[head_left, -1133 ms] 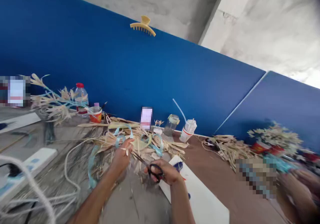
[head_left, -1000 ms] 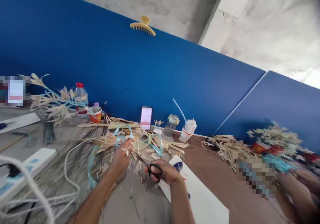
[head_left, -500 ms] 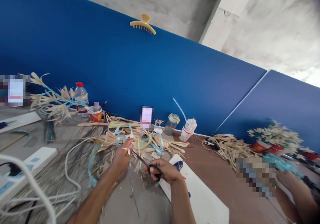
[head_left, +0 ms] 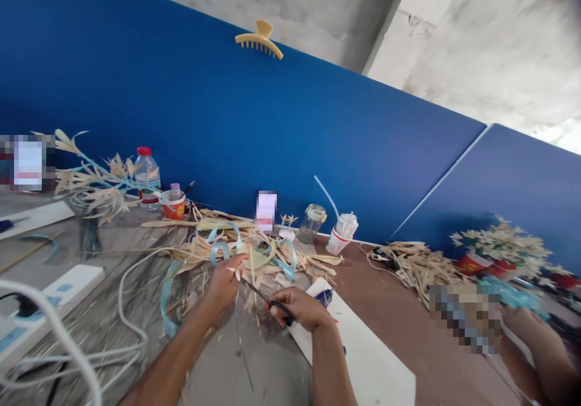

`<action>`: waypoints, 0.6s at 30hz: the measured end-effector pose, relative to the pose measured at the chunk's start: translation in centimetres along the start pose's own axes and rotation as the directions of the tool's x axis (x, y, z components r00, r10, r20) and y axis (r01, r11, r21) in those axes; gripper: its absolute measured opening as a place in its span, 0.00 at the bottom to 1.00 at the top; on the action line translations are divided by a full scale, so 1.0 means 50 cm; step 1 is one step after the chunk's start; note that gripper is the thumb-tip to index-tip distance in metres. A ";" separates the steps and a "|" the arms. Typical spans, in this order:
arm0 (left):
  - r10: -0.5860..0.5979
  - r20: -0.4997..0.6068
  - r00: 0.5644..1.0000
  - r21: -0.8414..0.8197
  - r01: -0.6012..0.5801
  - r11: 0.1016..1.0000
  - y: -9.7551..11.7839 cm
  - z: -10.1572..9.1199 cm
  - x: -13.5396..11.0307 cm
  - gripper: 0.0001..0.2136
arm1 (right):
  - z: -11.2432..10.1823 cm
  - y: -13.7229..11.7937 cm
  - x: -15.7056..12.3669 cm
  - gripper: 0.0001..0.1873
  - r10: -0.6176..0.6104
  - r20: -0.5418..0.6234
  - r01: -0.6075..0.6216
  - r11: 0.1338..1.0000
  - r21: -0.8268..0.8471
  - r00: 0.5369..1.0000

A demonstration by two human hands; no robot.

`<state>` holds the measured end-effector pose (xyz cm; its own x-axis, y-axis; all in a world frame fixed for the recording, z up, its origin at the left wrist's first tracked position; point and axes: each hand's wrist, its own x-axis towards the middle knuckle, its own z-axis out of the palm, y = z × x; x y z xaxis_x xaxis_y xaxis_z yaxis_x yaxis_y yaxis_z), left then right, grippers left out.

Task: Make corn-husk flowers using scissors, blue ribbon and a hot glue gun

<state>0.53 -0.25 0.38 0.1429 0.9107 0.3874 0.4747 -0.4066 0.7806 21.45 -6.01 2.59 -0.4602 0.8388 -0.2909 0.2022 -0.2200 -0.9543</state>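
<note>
My left hand (head_left: 226, 285) is closed, pinching a small pale husk flower (head_left: 236, 272) at its fingertips. A thin wire stem (head_left: 241, 345) hangs below it toward the tabletop. My right hand (head_left: 303, 309) grips black-handled scissors (head_left: 255, 289), fingers at the handle loops. Their blades point left and reach close to the flower; whether they touch it I cannot tell. Behind both hands spreads a pile of dry corn husks (head_left: 195, 255), with light blue ribbon (head_left: 285, 267) curling through it.
A white board (head_left: 363, 351) lies right of my right hand. White cable (head_left: 120, 297) and a power strip (head_left: 72, 291) occupy the left. A bottle (head_left: 147, 179), a jar (head_left: 312, 224) and a cup (head_left: 337, 241) line the blue partition (head_left: 204, 109). Another person's hand (head_left: 521, 324) is far right.
The scissors have turned slightly in my right hand, and their handle loops look narrower. My left hand stays nearly in place with the flower.
</note>
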 end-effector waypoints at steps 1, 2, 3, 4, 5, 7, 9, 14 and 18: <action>0.003 -0.001 1.000 0.001 -0.003 1.000 -0.003 0.001 0.000 0.14 | 0.000 0.000 0.000 0.14 0.006 -0.008 -0.006 1.000 -0.020 1.000; -0.002 -0.007 1.000 -0.001 0.002 1.000 -0.005 0.001 0.001 0.14 | 0.001 0.000 0.000 0.13 0.010 -0.016 -0.010 0.999 -0.039 1.000; -0.014 -0.019 1.000 -0.005 0.014 1.000 -0.007 0.002 0.002 0.13 | 0.001 0.000 -0.001 0.13 0.011 -0.026 -0.012 0.999 -0.053 1.000; -0.030 -0.034 0.999 -0.010 0.029 1.000 -0.009 0.001 0.004 0.13 | 0.001 0.000 -0.003 0.13 0.008 -0.034 -0.010 0.998 -0.059 0.999; -0.045 -0.053 0.998 -0.018 0.044 0.999 -0.010 0.001 0.006 0.13 | 0.000 0.000 -0.004 0.13 0.003 -0.044 -0.005 0.999 -0.054 0.999; -0.081 -0.100 0.992 -0.050 0.076 0.996 -0.011 -0.001 0.010 0.14 | -0.003 0.001 -0.007 0.14 -0.015 -0.065 0.013 1.000 -0.029 0.998; -0.142 -0.151 0.978 -0.108 0.126 0.986 -0.009 -0.002 0.013 0.14 | -0.007 0.001 -0.006 0.17 -0.063 -0.111 0.063 0.998 -0.008 0.992; -0.313 -0.186 0.931 -0.252 0.263 0.931 -0.002 0.004 0.009 0.17 | -0.006 0.002 0.019 0.19 -0.258 -0.445 0.146 0.952 -0.269 0.858; -0.323 -0.144 0.935 -0.291 0.272 0.917 -0.006 0.012 0.005 0.17 | 0.019 -0.001 0.032 0.23 -0.226 -0.590 -0.284 0.709 -0.646 0.775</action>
<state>0.95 0.12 -0.05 -0.1442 0.9729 0.1808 0.2218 -0.1463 0.9641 19.89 -5.12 2.09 0.1070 0.9938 0.0306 0.8321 -0.0727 -0.5498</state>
